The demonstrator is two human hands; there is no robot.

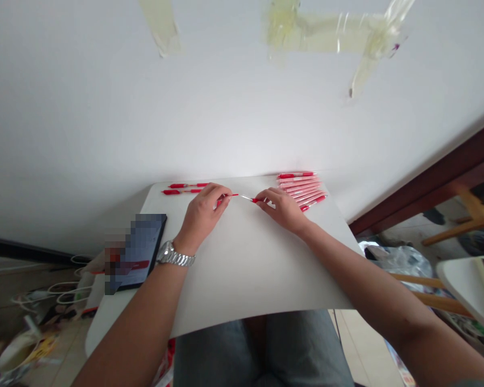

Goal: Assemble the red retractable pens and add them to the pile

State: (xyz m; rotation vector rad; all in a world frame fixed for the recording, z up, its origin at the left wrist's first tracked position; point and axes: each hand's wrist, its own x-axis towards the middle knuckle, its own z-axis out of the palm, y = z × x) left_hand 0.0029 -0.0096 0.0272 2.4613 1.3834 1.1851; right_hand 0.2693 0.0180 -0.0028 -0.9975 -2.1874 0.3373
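Because two slender pen parts point at each other above the desk, I judge misalignment to be the likeliest trouble. My left hand has its fingers pinching a thin red piece, aimed to the right; my right hand has its fingers pinching a red-gripped pen part, its pale, slim end turned left. Both parts sit between the hands, toward the desk's far edge; whether their tips touch is too small for me to tell. A tremor or tilted wrist could make those tips skid past each other or bend, and too light a pinch could let either piece slip and roll off. With my right hand just beside the row of pens, a stray knuckle could scatter it. Two red pens by my left hand face the same nudge, and the wristwatch could catch the tablet.
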